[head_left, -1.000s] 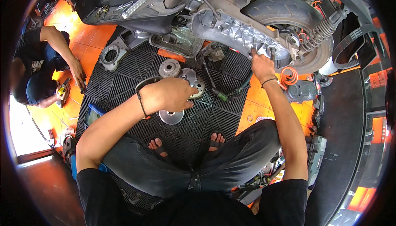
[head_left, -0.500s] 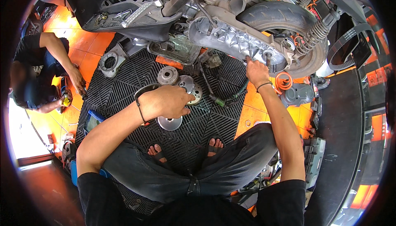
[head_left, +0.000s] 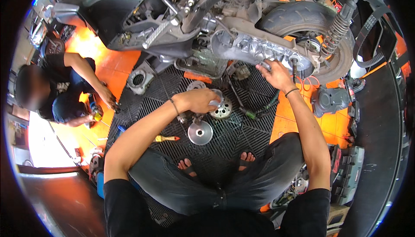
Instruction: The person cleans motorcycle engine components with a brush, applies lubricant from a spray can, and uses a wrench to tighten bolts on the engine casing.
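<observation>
My left hand (head_left: pixel 201 101) is curled over a silver metal disc (head_left: pixel 219 98), its fingers closed round the edge; part of the disc is hidden. Right beside it lies a clutch drum (head_left: pixel 222 111) with holes in its face. Closer to me, a shiny pulley disc (head_left: pixel 200 133) lies flat on the mat. My right hand (head_left: pixel 278 77) is at the lower edge of the scooter's open transmission case (head_left: pixel 255 49). Its fingers are closed on a small grey metal piece (head_left: pixel 264 66). A shaft with a dark end (head_left: pixel 294 69) sticks out of the case just beside that hand.
A ribbed black mat (head_left: pixel 173 122) covers the floor between my feet and the scooter. A brush (head_left: pixel 166 138) lies on it; a metal tray (head_left: pixel 203 64) and a ring-shaped casting (head_left: pixel 140 80) lie farther off. Another person (head_left: pixel 65 85) crouches at left. The rear tyre (head_left: pixel 298 19) stands at right.
The whole view has shifted, so the scene sits farther right. My left hand has closed over the silver disc, uncovering the pulley disc. A grey piece now shows in my right hand.
</observation>
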Demonstrator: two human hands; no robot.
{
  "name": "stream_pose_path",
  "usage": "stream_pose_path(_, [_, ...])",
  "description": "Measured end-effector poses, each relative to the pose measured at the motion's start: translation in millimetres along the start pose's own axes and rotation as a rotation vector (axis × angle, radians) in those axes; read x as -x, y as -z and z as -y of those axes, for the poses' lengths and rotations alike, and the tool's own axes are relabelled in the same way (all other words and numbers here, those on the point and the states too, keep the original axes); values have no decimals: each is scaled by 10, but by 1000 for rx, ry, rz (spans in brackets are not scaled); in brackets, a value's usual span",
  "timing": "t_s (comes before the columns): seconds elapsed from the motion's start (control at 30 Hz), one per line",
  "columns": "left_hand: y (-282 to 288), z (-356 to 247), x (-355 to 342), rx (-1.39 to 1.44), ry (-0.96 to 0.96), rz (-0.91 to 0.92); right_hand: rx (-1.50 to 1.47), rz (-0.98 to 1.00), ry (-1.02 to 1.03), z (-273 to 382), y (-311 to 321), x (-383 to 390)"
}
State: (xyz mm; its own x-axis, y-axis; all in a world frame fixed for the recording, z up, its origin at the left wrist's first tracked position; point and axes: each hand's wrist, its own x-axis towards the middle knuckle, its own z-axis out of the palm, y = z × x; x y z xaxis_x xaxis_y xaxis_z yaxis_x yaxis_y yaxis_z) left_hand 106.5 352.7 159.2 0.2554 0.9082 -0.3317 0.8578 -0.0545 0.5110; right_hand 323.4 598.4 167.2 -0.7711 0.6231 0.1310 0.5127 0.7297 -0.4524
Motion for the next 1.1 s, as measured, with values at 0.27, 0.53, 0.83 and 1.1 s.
stream_pose_path(0.27, [-108,558,-1645,-3,129,-353,-492,160,35,400,88,162])
stream_pose_path(0.53, [-894,270,-2212,2414,-119,-663,-36,254,277,640,202,635])
stream_pose_path(0.83, [-1083,350,-2322,2624,65,-847,132,398,182,1004,51,610])
stream_pose_path(1.1, [-1021,336,-2259,2962,-124,-826,1,432,113,1046,-141,464])
